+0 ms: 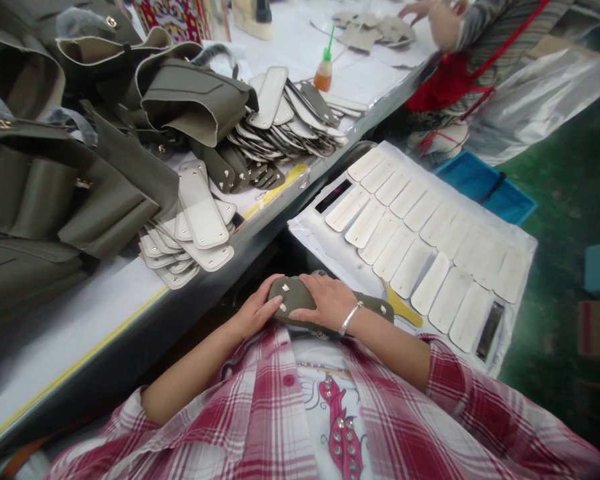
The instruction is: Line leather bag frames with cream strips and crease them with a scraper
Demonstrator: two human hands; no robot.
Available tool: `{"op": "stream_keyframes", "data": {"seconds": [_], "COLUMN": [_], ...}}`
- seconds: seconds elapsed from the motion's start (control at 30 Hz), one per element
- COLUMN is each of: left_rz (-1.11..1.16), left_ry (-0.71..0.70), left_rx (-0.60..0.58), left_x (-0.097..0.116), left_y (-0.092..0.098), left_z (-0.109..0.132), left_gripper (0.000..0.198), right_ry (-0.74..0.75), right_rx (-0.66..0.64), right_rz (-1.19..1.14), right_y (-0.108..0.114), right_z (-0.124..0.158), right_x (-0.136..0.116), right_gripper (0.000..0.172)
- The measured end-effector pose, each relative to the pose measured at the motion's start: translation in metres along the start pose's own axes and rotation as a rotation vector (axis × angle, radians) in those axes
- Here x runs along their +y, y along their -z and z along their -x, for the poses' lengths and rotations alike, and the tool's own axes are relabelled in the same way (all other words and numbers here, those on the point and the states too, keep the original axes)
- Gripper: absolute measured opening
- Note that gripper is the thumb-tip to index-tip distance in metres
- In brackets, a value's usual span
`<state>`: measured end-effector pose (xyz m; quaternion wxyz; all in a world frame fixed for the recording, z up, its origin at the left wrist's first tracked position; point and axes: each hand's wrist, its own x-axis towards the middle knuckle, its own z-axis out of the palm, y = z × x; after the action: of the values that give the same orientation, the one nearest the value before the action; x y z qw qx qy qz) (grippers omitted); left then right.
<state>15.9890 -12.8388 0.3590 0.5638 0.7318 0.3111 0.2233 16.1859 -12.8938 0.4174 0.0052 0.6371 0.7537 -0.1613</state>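
Observation:
A dark olive oblong piece (300, 300) with small pale metal-like bits near its ends lies close against my shirt. My left hand (257, 308) grips its left end, the thumb on top beside the bits. My right hand (327, 303), with a silver bracelet at the wrist, wraps over its middle. Part of the piece shows beyond my right wrist. To the right, rows of white oblong pieces (395, 237) lie on a cloth-covered board (305, 230). A yellow flat tool (405, 308) rests at that board's near edge.
Olive bags (195, 100) crowd the table (105, 300) at left, beside stacks of pale oblong pieces (200, 213). A bottle with orange liquid (323, 73) stands farther back. Another person's hand (445, 23) shows at top right. A blue bin (485, 187) sits beyond the board.

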Motion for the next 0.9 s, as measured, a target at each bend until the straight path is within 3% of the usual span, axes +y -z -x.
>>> {"op": "stream_keyframes", "data": {"seconds": [0.33,0.5,0.73,0.83,0.9], "left_rz": [-0.034,-0.018,-0.021,-0.120,-0.314], "left_ry": [0.024,0.015,0.033,0.039,0.013], "left_rx": [0.125,0.141,0.123,0.071,0.096], "left_x": [0.001,0.003,0.006,0.016,0.027], "left_y": [-0.010,-0.014,-0.010,-0.005,-0.008], "left_z": [0.000,0.000,0.001,0.000,-0.004], "left_gripper": [0.042,0.042,0.041,0.042,0.044], "right_ry": [-0.046,-0.036,-0.163,-0.233,-0.255], "right_rx": [0.015,-0.025,-0.032,0.004,0.042], "right_rz": [-0.012,-0.057,-0.022,0.064,0.112], "right_y": [-0.001,0.004,0.005,0.007,0.007], "right_z": [-0.014,-0.017,0.004,0.015,0.019], "right_x": [-0.011,-0.002,0.018,0.017,0.014], "right_gripper": [0.059,0.048,0.051,0.052,0.051]}}
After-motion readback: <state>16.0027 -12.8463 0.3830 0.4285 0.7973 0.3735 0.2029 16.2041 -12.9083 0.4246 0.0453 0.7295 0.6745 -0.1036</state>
